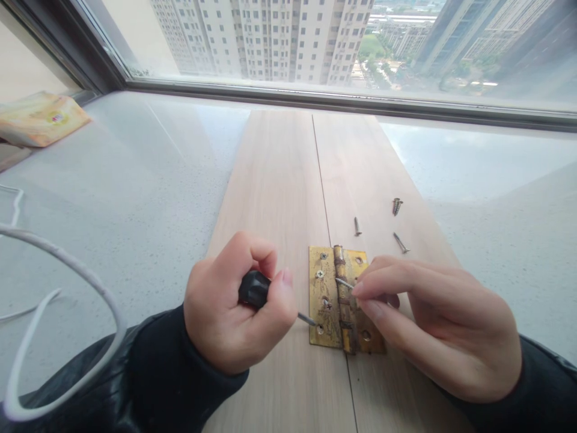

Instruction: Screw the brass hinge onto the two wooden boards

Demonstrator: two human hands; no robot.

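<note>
At the left, a white cable (pixel 97 282) loops in front of the left sleeve; if it snagged there, it could tug the arm mid-turn. The left hand (pixel 238 307) has its fingers curled around the black handle of a screwdriver (pixel 255 290), whose slanted shaft points at the lowest hole of the brass hinge (pixel 344 313). Whether the tip is seated I cannot tell; at that slant, pressure could make it skid and score the leaf. The hinge lies across the seam between the left board (pixel 265 192) and the right board (pixel 356 162), both on the tabletop (pixel 157 162). If the boards shifted apart, the knuckle could drift off the seam. Over the knuckle, a tilted screw (pixel 345 282) is pinched near one end by the thumb and fingertips of the right hand (pixel 444 325); so slight a grip could let it drop. Beyond those fingers, a single screw (pixel 357 227), a slanting screw (pixel 401 242) and a screw cluster (pixel 396 206) lie loose, where a careless sweep could send them rolling.
</note>
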